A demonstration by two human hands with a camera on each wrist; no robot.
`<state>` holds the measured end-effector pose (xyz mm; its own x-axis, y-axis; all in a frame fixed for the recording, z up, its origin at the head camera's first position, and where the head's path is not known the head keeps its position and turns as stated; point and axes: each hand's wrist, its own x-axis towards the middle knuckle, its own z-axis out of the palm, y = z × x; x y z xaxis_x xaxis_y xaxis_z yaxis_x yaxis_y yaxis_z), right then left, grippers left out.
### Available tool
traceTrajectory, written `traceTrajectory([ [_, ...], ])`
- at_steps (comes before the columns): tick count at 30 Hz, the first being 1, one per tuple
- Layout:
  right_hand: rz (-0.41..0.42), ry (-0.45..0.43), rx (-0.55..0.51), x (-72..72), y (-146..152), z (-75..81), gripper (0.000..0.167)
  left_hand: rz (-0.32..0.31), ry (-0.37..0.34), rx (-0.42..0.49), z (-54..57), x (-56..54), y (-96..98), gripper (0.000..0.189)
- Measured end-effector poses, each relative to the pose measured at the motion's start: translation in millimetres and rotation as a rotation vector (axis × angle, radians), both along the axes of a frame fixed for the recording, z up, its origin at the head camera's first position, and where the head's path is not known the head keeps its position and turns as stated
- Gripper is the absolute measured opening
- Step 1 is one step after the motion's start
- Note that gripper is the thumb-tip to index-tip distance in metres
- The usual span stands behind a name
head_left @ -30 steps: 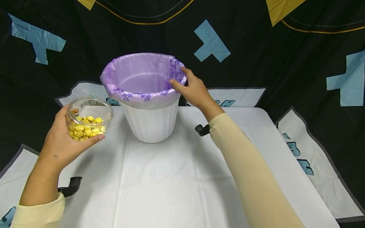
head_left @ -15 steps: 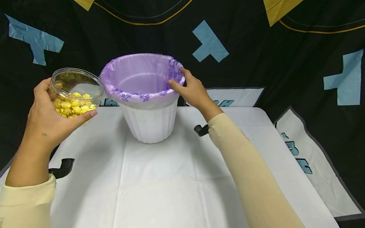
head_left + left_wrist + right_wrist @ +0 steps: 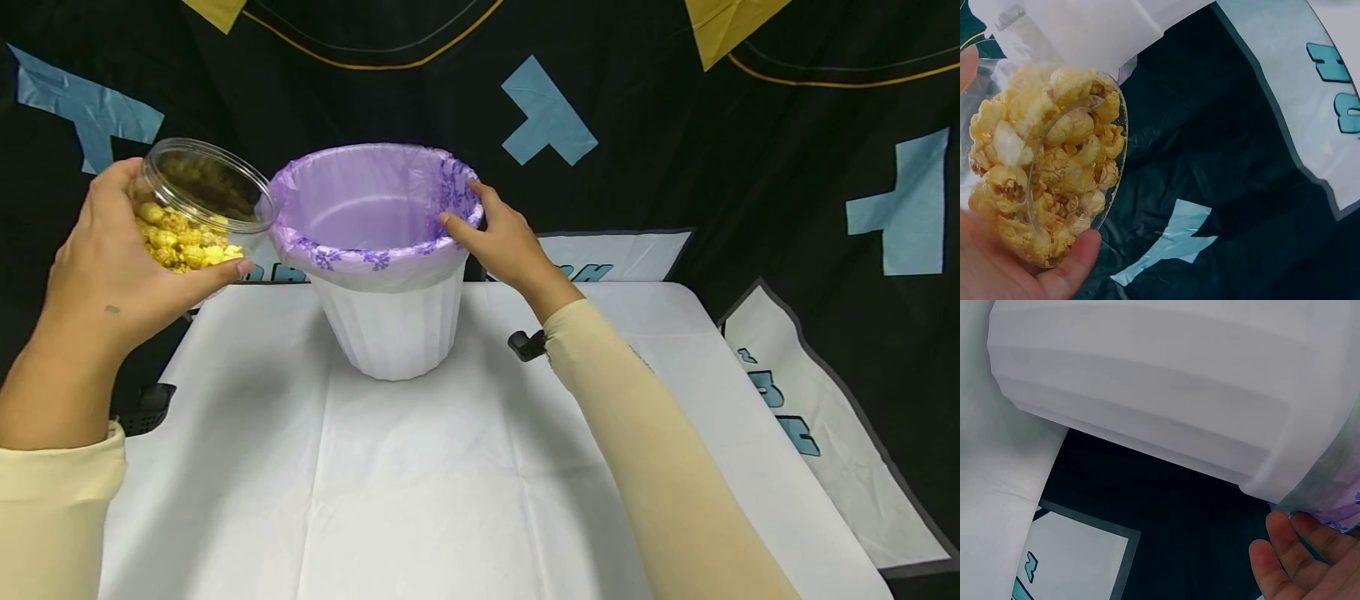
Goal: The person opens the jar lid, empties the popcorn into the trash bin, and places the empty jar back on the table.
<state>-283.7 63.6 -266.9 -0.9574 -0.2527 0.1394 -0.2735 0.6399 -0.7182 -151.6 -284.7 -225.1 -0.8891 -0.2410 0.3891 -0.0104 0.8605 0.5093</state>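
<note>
My left hand [image 3: 105,267] grips a clear round plastic tub [image 3: 213,187] and holds it in the air beside the bin's left rim. Yellow popcorn [image 3: 180,237] lies in its lower part; the tub is tilted, its open mouth leaning toward the bin. In the left wrist view the popcorn [image 3: 1060,162] shows through the tub's base, with the thumb along its side. A white ribbed trash bin [image 3: 390,325] stands on the table, lined with a purple flowered bag [image 3: 360,204]. My right hand [image 3: 513,246] holds its right rim, thumb at the inner edge, fingers outside.
A white cloth covers the table [image 3: 420,492], whose far edge runs just behind the bin. Behind hangs a black backdrop [image 3: 637,150] with blue shapes. White lettered panels [image 3: 810,417] border the table at the right and back.
My left hand has lifted the tub up and to the left, then tipped it further toward the bin. The right hand stays on the rim, and the bin has barely shifted.
</note>
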Motion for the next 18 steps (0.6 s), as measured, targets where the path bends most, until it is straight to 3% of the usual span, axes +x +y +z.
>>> traceTrajectory([
  [18, -0.01, -0.007, 0.005, 0.3, 0.1, -1.1, 0.094, -0.021, -0.055, -0.207, 19.5, -15.1, 2.9, 0.115],
])
